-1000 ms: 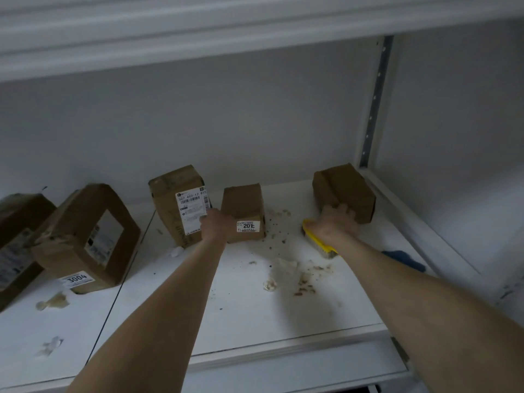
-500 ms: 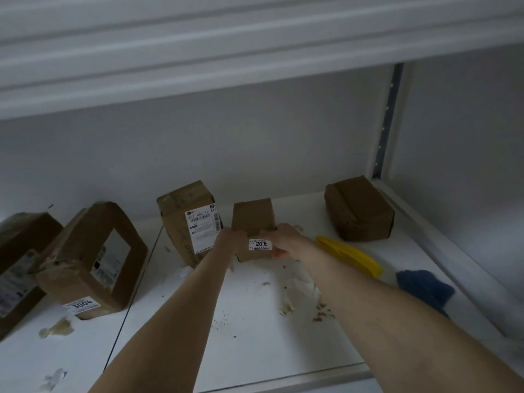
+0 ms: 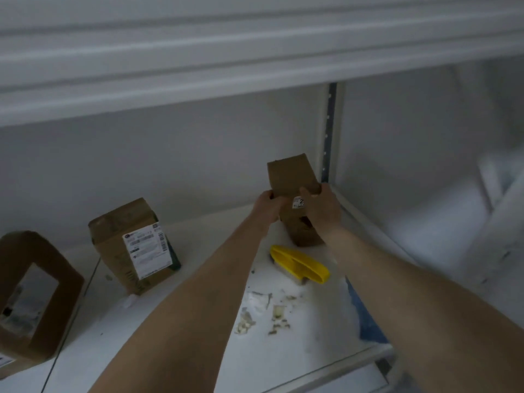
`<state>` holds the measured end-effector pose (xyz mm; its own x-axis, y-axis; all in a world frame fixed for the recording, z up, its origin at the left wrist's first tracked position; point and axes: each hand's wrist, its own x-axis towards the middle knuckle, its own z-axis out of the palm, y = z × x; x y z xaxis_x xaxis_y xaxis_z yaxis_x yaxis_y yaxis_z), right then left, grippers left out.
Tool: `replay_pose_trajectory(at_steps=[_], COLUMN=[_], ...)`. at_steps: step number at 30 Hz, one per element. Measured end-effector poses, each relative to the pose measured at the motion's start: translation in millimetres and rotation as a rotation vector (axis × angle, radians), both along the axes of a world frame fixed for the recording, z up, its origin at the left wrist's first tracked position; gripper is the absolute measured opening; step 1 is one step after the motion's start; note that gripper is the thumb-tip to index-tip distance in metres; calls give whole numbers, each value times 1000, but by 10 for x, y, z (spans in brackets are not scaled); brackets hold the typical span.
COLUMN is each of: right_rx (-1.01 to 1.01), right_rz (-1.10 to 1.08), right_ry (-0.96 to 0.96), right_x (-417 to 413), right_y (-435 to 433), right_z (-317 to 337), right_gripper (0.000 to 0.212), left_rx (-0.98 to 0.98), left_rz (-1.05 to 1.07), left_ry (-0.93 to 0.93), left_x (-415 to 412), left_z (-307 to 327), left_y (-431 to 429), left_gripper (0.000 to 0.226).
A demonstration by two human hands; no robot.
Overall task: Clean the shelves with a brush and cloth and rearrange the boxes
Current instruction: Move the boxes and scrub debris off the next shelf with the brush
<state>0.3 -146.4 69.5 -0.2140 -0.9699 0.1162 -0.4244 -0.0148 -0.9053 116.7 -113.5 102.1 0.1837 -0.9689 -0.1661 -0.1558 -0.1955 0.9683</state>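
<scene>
In the head view, a small brown box [image 3: 290,175] is held up by both hands near the back right corner of the white shelf [image 3: 297,350], directly above a second brown box [image 3: 302,234] that stands in that corner. Whether the two boxes touch cannot be told, since the lower edge of the held one is covered by the hands. The left edge of the small brown box is gripped by the left hand [image 3: 268,207], its fingers curled round the cardboard. The right edge is gripped by the right hand [image 3: 323,211], with the thumb laid across the front face beside a small white label [image 3: 298,202] and the other fingers wrapped round the side. A yellow brush [image 3: 297,265] is seen lying flat on the shelf just in front of the corner box, apart from both hands. A blue cloth [image 3: 365,316] is found near the right edge of the shelf, largely hidden by the right forearm. Pale scraps and crumbs [image 3: 263,307] are scattered over the middle of the shelf, in front of the brush. A taller box with a large printed label [image 3: 133,245] is set toward the back, left of centre, slightly tilted. A larger brown box [image 3: 31,293] is cut off by the left edge of the view.
</scene>
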Motion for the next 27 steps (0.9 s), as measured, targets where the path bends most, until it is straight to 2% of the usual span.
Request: replay_pose_trajectory(at_steps=[9,16,18,20,21,23,25,27], right_rx=[70,194,242,221,189,177,290,374], right_rz=[16,-27,-127,-152,-79,200,466,587], right_ry=[4,-80,-12,111,170,272,471,692], right_x=[-356,-392,-414,-447,-456,-427,-352,-247], right_y=[-80,-26,40,137,193,353,528,661], right_z=[67,125,94,48,7,-75,-145,-236], right_gripper=[51,56,61,61,58,52,63,75], left_rx=[-8,27,14,1,3,31,61,75], left_rz=[-125,-162,-150,-84,-21,94,167,224], left_ry=[117,30,-5,-116,-163,-201,-203,-185], left_x=[-329,-353,-362,-333,-291,-157,-8,157], left_z=[-53,-62,-52,-47,-67,-135,-202,-276], left_y=[-89,-17,43,108,139,206,313,459], left_gripper=[43,52,48,43,43,45,45,44])
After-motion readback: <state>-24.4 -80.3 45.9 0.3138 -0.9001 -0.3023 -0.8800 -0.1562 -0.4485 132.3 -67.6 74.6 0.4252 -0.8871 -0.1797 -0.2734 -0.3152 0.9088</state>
